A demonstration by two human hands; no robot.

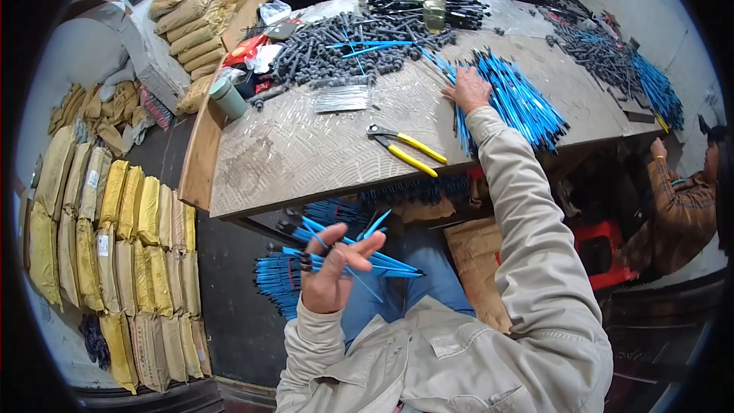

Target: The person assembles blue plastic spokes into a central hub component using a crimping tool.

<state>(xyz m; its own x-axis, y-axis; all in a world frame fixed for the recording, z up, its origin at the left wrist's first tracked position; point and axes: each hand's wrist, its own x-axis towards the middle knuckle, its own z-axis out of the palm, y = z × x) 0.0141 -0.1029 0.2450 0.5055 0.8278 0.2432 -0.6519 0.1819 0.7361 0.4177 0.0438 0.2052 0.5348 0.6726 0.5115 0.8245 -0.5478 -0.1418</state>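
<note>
1. Hand on the left side point(327, 279): its fingers are partly spread, with the thumb crossing among them, around several slim blue rods with black tips point(394, 266). These lie across the palm, below the counter's near edge and above blue jeans point(440, 256), probably carried loosely so single rods can be separated.
2. Right hand point(468, 92): reaching out over the counter, fingers bent down at the left edge of a broad, loose pile of blue rods point(527, 103). I cannot tell whether it pinches any. The pile's rods run roughly alike, presumably for easy picking.
3. Pliers with yellow handles point(420, 147) lie open on the bare grey counter point(306, 157) between the two hands, likely left within reach.
4. Farther off, a heap of dark grey ribbed plastic parts point(329, 50) sits behind a flat batch of thin silvery strips point(342, 99).
5. At left, yellow and tan sacks point(115, 237) stand in tiers, probably to save floor space. White rectangular labels point(92, 178) show on some; their print is too small to read.
</note>
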